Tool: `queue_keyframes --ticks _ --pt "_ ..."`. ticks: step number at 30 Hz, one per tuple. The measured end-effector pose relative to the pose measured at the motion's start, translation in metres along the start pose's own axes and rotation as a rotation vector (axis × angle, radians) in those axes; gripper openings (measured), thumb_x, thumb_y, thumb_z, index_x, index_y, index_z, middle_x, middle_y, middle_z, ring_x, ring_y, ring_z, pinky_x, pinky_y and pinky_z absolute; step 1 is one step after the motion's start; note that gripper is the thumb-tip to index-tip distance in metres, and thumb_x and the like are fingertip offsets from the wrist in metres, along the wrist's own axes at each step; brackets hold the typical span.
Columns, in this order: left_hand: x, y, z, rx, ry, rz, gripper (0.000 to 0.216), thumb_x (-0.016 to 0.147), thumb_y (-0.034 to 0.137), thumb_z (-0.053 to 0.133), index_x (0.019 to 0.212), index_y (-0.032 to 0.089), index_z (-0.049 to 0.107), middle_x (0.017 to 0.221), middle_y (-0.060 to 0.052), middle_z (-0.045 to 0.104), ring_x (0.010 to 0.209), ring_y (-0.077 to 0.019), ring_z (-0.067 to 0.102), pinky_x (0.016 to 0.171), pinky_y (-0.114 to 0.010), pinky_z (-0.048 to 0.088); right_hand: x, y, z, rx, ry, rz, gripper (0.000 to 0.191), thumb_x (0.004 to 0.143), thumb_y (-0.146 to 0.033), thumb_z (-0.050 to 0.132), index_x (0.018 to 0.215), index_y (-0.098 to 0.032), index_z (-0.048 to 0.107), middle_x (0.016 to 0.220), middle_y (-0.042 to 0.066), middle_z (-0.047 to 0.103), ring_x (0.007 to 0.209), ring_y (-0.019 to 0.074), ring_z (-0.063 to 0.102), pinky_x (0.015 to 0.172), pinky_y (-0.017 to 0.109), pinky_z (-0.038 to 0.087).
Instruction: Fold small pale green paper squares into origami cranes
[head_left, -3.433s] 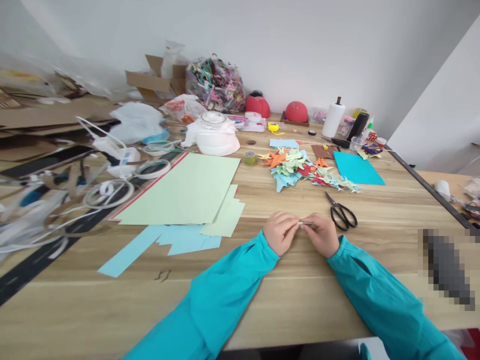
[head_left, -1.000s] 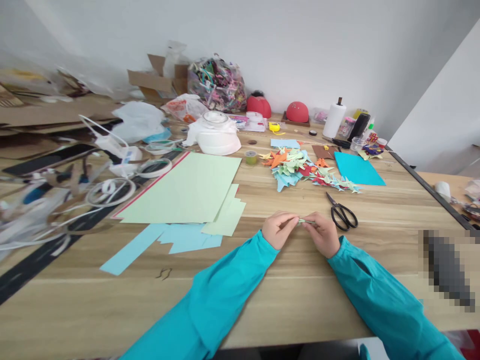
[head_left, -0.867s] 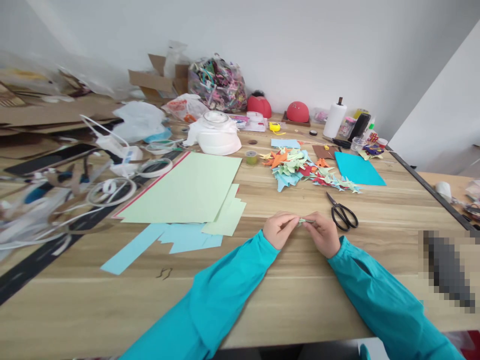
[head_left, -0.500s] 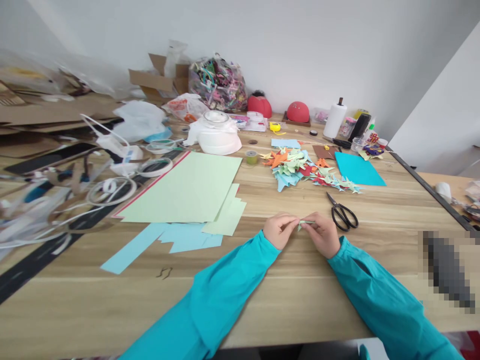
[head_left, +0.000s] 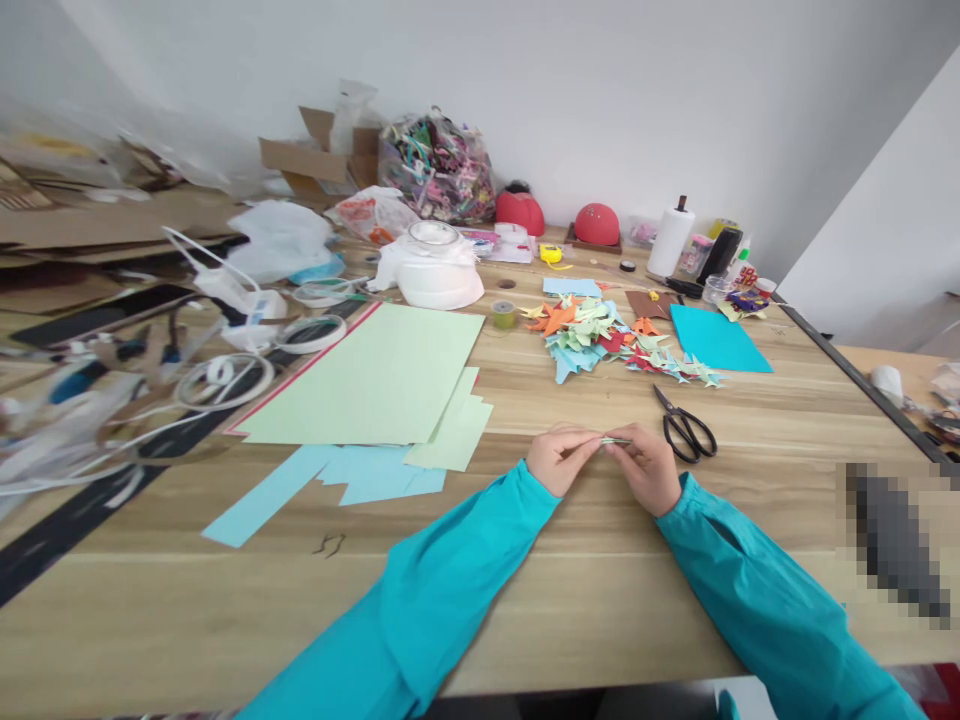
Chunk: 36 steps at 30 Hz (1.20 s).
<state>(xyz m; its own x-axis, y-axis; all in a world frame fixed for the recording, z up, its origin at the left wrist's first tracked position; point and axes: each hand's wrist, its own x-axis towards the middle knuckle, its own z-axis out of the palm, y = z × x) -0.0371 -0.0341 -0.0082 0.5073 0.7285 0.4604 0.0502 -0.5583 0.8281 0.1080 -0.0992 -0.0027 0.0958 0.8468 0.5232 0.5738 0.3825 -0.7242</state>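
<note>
My left hand point(head_left: 559, 458) and my right hand point(head_left: 649, 466) rest close together on the wooden table point(head_left: 570, 590), both in teal sleeves. Their fingers pinch a small folded piece of light green paper point(head_left: 615, 440) from either end, so both hands are closed on it. Most of the paper is hidden between the fingertips. Black scissors point(head_left: 684, 428) lie just right of my right hand. A heap of small folded paper figures point(head_left: 600, 335) in several colours sits further back.
Large pale green sheets point(head_left: 375, 380) and light blue offcuts point(head_left: 330, 485) lie to the left. A teal sheet point(head_left: 716, 338) lies at the back right. Tape rolls point(head_left: 221, 380), a white pot point(head_left: 435, 270), a paper towel roll point(head_left: 667, 240), boxes and bags crowd the far and left sides.
The hands stay in the same spot. The small green paper showed a little more between the fingers half a second ago and is now pressed flatter.
</note>
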Motion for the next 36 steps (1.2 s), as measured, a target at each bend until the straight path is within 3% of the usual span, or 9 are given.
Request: queue_keyframes --ticks 10,15,18,21,24,33,36 --pt "-0.001 0.001 0.0 0.066 0.062 0.113 0.015 0.075 0.022 0.056 0.072 0.015 0.069 0.072 -0.007 0.068 0.071 -0.0157 0.061 0.07 -0.028 0.049 -0.001 0.004 0.0 0.013 -0.024 -0.049 0.01 0.078 -0.024 0.056 0.081 -0.019 0.065 0.073 0.005 0.065 0.068 0.0165 0.06 0.062 0.029 0.048" --pt "0.0 0.005 -0.002 0.016 -0.003 -0.012 0.022 0.078 0.026 0.052 0.07 0.014 0.069 0.069 -0.008 0.067 0.066 -0.015 0.06 0.066 -0.027 0.048 -0.001 0.005 0.002 0.167 -0.043 0.108 0.016 0.075 -0.033 0.06 0.078 -0.019 0.067 0.073 0.005 0.066 0.068 0.0166 0.061 0.06 0.027 0.05" --pt "-0.001 0.005 0.0 0.015 -0.013 -0.091 0.017 0.07 0.027 0.06 0.075 0.013 0.069 0.073 -0.008 0.068 0.069 -0.0165 0.06 0.067 -0.028 0.048 0.0 0.003 0.001 0.271 -0.056 0.203 0.019 0.075 -0.036 0.06 0.078 -0.018 0.067 0.072 0.005 0.066 0.068 0.0168 0.061 0.058 0.027 0.05" --pt "-0.002 0.005 0.002 0.035 -0.003 -0.102 0.017 0.061 0.022 0.067 0.077 0.014 0.068 0.077 -0.008 0.068 0.073 -0.0179 0.061 0.07 -0.029 0.048 0.001 0.0 0.0 0.288 -0.046 0.226 0.021 0.076 -0.036 0.058 0.074 -0.017 0.067 0.068 0.005 0.065 0.064 0.0161 0.06 0.057 0.027 0.05" --pt "-0.003 0.004 0.005 0.008 0.001 -0.137 0.014 0.064 0.02 0.064 0.076 0.015 0.068 0.078 -0.008 0.069 0.073 -0.0176 0.062 0.071 -0.029 0.048 0.002 -0.002 -0.001 0.259 -0.039 0.226 0.021 0.075 -0.037 0.059 0.073 -0.018 0.067 0.066 0.005 0.065 0.063 0.016 0.06 0.057 0.027 0.049" --pt "-0.003 0.005 0.007 -0.311 -0.057 -0.36 0.036 0.063 0.025 0.066 0.095 0.009 0.064 0.072 -0.008 0.07 0.06 -0.0155 0.062 0.057 -0.025 0.05 0.002 0.001 -0.001 0.371 0.0 0.377 0.021 0.062 -0.037 0.071 0.062 -0.017 0.064 0.053 0.001 0.061 0.049 0.0129 0.056 0.048 0.024 0.046" --pt "-0.002 0.009 0.005 -0.32 -0.058 -0.338 0.029 0.065 0.033 0.064 0.082 0.01 0.068 0.076 -0.009 0.07 0.066 -0.017 0.063 0.061 -0.026 0.05 0.003 0.001 -0.001 0.425 -0.002 0.432 0.023 0.057 -0.036 0.074 0.059 -0.016 0.062 0.048 -0.001 0.059 0.043 0.0113 0.052 0.043 0.023 0.043"
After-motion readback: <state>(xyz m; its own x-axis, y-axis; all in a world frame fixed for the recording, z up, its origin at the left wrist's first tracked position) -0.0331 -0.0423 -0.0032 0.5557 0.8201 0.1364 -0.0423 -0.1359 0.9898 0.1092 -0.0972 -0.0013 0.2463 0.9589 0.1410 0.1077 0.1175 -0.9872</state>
